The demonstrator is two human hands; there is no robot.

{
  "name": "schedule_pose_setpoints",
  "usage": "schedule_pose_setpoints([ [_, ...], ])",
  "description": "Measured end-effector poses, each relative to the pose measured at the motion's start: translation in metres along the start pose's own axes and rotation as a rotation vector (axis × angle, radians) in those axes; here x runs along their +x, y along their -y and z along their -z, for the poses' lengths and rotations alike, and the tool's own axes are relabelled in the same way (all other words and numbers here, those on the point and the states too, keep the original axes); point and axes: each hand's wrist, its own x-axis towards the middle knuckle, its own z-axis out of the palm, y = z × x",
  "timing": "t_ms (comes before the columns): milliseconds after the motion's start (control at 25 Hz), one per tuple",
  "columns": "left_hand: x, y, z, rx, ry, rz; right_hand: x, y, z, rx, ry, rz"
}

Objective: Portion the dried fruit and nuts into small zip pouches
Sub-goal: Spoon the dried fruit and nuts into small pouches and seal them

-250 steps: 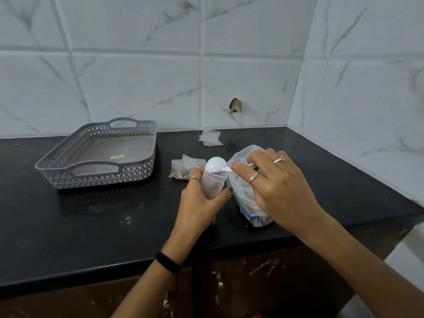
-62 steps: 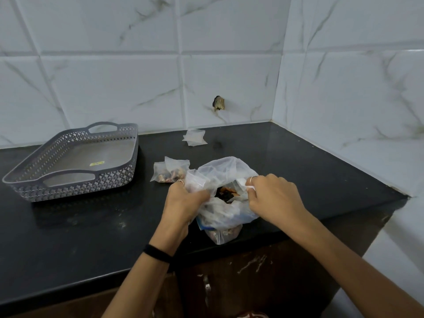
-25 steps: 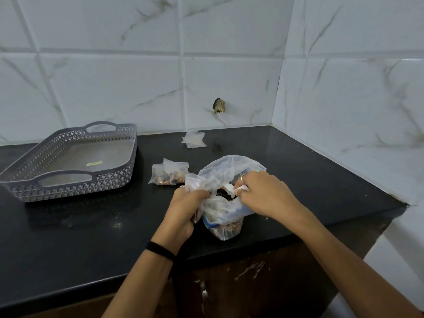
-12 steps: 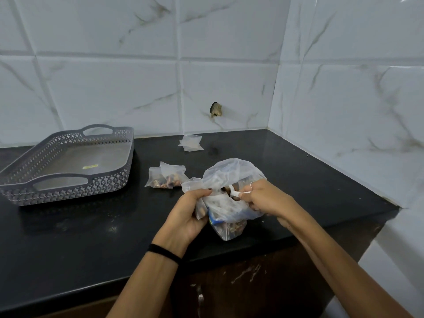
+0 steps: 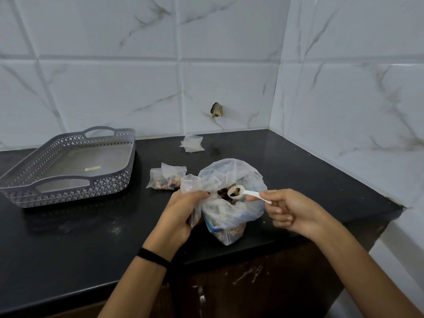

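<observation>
A large clear bag of dried fruit and nuts stands open near the counter's front edge. My left hand grips a small zip pouch upright against the bag's left side. My right hand pinches the handle of a white scoop, whose bowl holds dark pieces and hovers over the bag's mouth. Two filled small pouches lie on the counter just behind the left hand. Empty flat pouches lie further back near the wall.
A grey perforated tray with handles sits at the left on the black counter. Tiled walls close in the back and the right side. The counter's front edge runs just below the bag.
My right hand has drawn the scoop up out of the big bag with fruit and nuts in it. My left hand still holds the small pouch beside the bag.
</observation>
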Motion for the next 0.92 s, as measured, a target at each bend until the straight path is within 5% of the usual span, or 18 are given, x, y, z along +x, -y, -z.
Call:
schedule_pose_setpoints([
  [600,-0.028,0.008,0.019,0.624,-0.145,-0.483,-0.057,0.038,-0.064,-0.150,0.150,0.358],
  [800,-0.036,0.009,0.018,0.580,-0.123,-0.505,-0.059,0.037,-0.092,-0.421,0.060,0.385],
  [920,-0.035,0.010,0.020,0.573,-0.135,-0.539,-0.055,0.027,-0.095,-0.869,-0.077,0.562],
])
